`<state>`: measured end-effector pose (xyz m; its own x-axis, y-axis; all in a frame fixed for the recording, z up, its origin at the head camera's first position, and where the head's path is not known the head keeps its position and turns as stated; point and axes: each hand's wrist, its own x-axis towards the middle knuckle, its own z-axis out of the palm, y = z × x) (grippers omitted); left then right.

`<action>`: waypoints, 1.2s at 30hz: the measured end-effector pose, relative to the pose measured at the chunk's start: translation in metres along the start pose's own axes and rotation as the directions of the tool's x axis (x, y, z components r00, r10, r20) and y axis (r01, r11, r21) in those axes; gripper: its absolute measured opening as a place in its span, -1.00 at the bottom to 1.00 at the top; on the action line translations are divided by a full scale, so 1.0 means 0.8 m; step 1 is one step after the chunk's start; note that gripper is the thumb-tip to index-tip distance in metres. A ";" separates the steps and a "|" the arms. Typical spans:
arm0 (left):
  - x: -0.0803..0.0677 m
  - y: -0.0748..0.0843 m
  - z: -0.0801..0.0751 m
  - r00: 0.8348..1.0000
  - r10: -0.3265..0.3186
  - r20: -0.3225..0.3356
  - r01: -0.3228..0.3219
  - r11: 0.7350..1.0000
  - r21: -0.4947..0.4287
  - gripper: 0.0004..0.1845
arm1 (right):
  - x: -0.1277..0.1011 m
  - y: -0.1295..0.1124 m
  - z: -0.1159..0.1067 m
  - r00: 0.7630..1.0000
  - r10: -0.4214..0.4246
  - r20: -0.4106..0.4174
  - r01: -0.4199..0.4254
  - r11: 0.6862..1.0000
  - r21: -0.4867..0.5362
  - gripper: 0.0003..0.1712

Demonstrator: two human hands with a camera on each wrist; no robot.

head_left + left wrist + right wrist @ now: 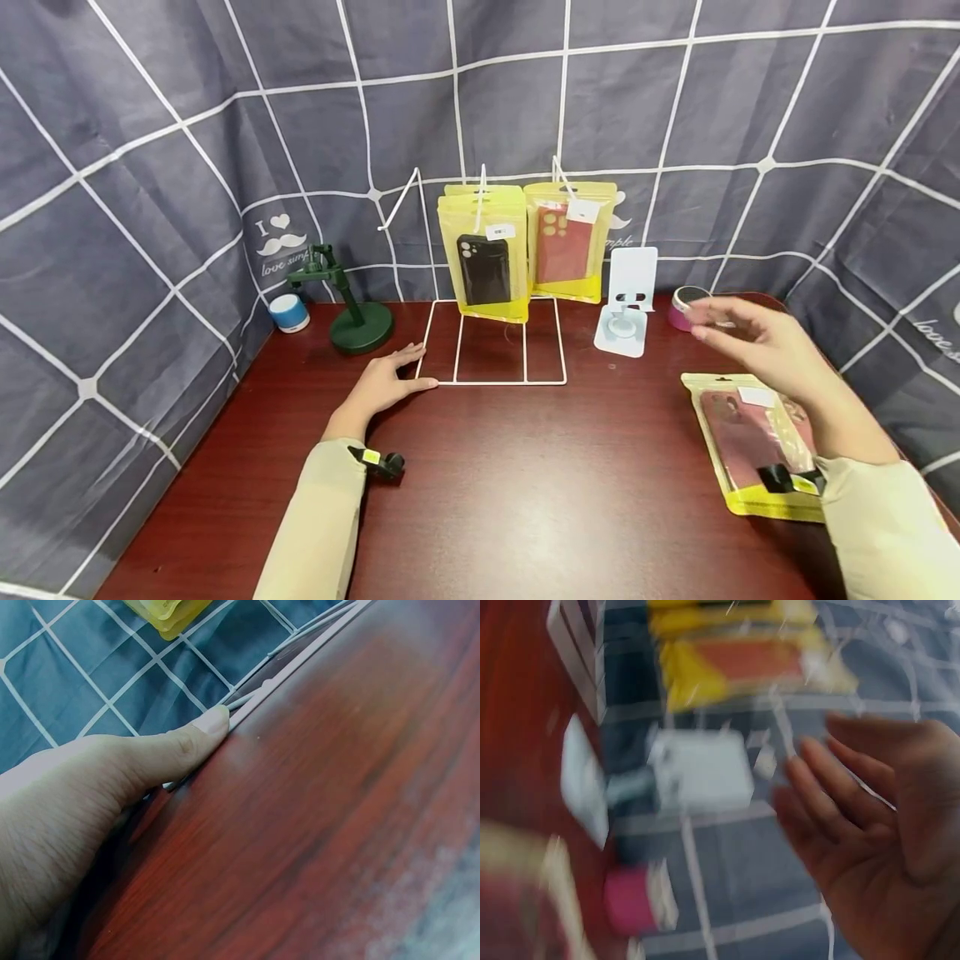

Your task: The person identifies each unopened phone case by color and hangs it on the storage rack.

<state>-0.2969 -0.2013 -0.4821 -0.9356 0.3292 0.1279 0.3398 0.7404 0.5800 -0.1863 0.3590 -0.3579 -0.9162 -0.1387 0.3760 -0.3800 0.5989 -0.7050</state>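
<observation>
Here, in the head view, the left hand point(386, 385) is laid flat on the dark red table point(510, 492), fingers straight, its thumb set against the front left corner of the white wire rack point(495, 379). The rack's base is seen as a flat frame with its long rails running from the front towards the back edge of the table, and its upright hooks stand at the rear. Two sets of yellow phone-case packets are hung there: one with a black case point(485, 254), one with a red case point(570, 240), both upright with the long axis vertical. The right hand point(757, 337) is raised above the table near the right edge, fingers relaxed and spread, nothing held. Below it a loose yellow packet point(757, 446) is lying flat, its long axis running roughly front to back, hanging end away from the person. A white phone stand point(628, 302), a pink round object point(686, 307), a green stand point(352, 304) and a small blue speaker point(288, 312) are ranged along the back edge.

In the left wrist view, the thumb point(187, 746) is pressed against the rack's wire rail point(300, 664).

In the right wrist view, much is blurred; the open palm point(877, 847) is seen empty.
</observation>
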 end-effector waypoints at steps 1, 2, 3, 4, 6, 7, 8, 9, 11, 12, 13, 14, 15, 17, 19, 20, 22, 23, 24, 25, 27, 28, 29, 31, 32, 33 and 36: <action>0.000 0.000 0.000 1.000 0.001 0.002 -0.001 1.000 0.000 -0.03 | -0.007 0.014 -0.006 0.999 0.008 0.053 -0.005 0.999 -0.052 -0.60; 0.000 0.000 0.000 1.000 0.000 0.004 0.000 1.000 0.001 -0.03 | -0.013 0.027 -0.013 0.995 0.013 0.102 -0.002 0.995 -0.105 -0.60; 0.000 -0.001 0.000 1.000 -0.001 0.006 0.001 1.000 0.002 -0.02 | -0.020 0.041 -0.019 0.988 0.044 0.145 -0.023 0.989 -0.143 -0.60; 0.000 -0.001 0.000 1.000 0.001 0.007 -0.001 1.000 0.002 -0.02 | -0.026 0.054 -0.025 0.981 0.074 0.179 -0.040 0.982 -0.186 -0.60; 0.000 -0.002 0.000 1.000 0.001 0.006 -0.001 1.000 0.002 -0.02 | -0.036 0.077 -0.036 0.967 0.134 0.214 -0.074 0.961 -0.267 -0.61; 0.000 -0.002 -0.001 1.000 0.001 0.004 -0.001 1.000 0.001 -0.02 | -0.039 0.087 -0.040 0.960 0.163 0.229 -0.092 0.952 -0.293 -0.59; 0.000 -0.002 -0.001 1.000 0.000 0.001 0.000 1.000 0.001 -0.03 | -0.041 0.097 -0.043 0.950 0.193 0.244 -0.112 0.944 -0.310 -0.57; -0.001 -0.002 -0.002 1.000 0.001 -0.002 -0.001 1.000 0.000 -0.03 | -0.043 0.105 -0.045 0.941 0.222 0.256 -0.134 0.937 -0.322 -0.53; -0.001 -0.003 -0.003 1.000 0.003 -0.004 -0.003 1.000 -0.001 -0.03 | -0.046 0.120 -0.047 0.932 0.227 0.283 -0.120 0.929 -0.349 -0.47; -0.002 -0.003 -0.003 1.000 0.004 -0.004 -0.004 1.000 -0.002 -0.04 | -0.047 0.126 -0.047 0.931 0.218 0.294 -0.108 0.931 -0.349 -0.45; -0.002 -0.003 -0.003 1.000 0.003 -0.004 -0.003 1.000 -0.002 -0.04 | -0.048 0.132 -0.046 0.930 0.204 0.306 -0.090 0.933 -0.347 -0.43; -0.002 -0.004 -0.002 1.000 0.003 -0.003 -0.003 1.000 0.001 -0.04 | -0.049 0.137 -0.044 0.931 0.184 0.314 -0.070 0.937 -0.342 -0.42; -0.002 -0.004 -0.002 1.000 0.001 -0.001 -0.001 1.000 0.004 -0.04 | -0.050 0.142 -0.043 0.934 0.161 0.319 -0.047 0.940 -0.337 -0.41; -0.003 -0.003 -0.001 1.000 -0.004 0.000 0.004 1.000 0.005 -0.04 | -0.050 0.151 -0.040 0.941 0.124 0.316 -0.014 0.944 -0.330 -0.41; -0.002 -0.002 0.000 1.000 -0.004 0.000 0.004 1.000 0.007 -0.04 | -0.051 0.157 -0.039 0.944 0.120 0.309 -0.012 0.944 -0.330 -0.41; -0.002 -0.002 0.000 1.000 -0.004 -0.001 0.004 1.000 0.006 -0.04 | -0.051 0.159 -0.039 0.942 0.127 0.309 -0.021 0.945 -0.326 -0.41; -0.001 0.000 0.000 1.000 -0.002 -0.001 0.002 1.000 0.002 -0.04 | -0.052 0.161 -0.038 0.937 0.159 0.311 -0.054 0.945 -0.322 -0.43; -0.001 0.001 0.000 1.000 -0.002 0.001 0.002 1.000 0.003 -0.04 | -0.053 0.162 -0.038 0.932 0.180 0.313 -0.075 0.944 -0.321 -0.44; -0.001 0.001 -0.001 1.000 -0.002 0.004 0.002 1.000 0.005 -0.03 | -0.053 0.162 -0.037 0.929 0.196 0.313 -0.091 0.943 -0.320 -0.45; -0.001 0.002 -0.001 1.000 -0.001 0.006 0.001 1.000 0.005 -0.03 | -0.053 0.162 -0.036 0.926 0.209 0.316 -0.105 0.943 -0.316 -0.46; 0.000 0.003 -0.001 1.000 -0.002 0.012 0.002 1.000 0.005 -0.03 | -0.054 0.162 -0.035 0.922 0.218 0.319 -0.118 0.945 -0.305 -0.50; 0.000 0.003 -0.001 1.000 -0.002 0.013 0.002 1.000 0.005 -0.03 | -0.054 0.161 -0.034 0.922 0.216 0.322 -0.115 0.946 -0.303 -0.54; 0.000 0.003 -0.002 1.000 -0.001 0.012 0.001 1.000 0.003 -0.03 | -0.054 0.161 -0.034 0.922 0.212 0.324 -0.113 0.947 -0.301 -0.57; 0.001 0.003 -0.002 1.000 0.003 0.010 -0.003 1.000 -0.002 -0.04 | -0.054 0.160 -0.033 0.923 0.204 0.326 -0.107 0.950 -0.292 -0.63; 0.001 0.003 -0.002 1.000 0.002 0.008 -0.002 1.000 -0.001 -0.04 | -0.053 0.160 -0.033 0.924 0.201 0.326 -0.104 0.951 -0.293 -0.66; 0.001 0.003 -0.003 1.000 0.001 0.008 -0.001 1.000 0.000 -0.03 | -0.053 0.159 -0.032 0.924 0.197 0.329 -0.099 0.951 -0.292 -0.69; 0.000 0.002 -0.002 1.000 -0.002 0.010 0.002 1.000 0.007 -0.03 | -0.053 0.159 -0.030 0.928 0.175 0.330 -0.081 0.956 -0.281 -0.78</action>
<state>-0.2964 -0.2012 -0.4800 -0.9353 0.3334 0.1183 0.3382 0.7450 0.5749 -0.1926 0.4603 -0.4492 -0.9584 -0.2840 0.0268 -0.2537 0.8056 -0.5353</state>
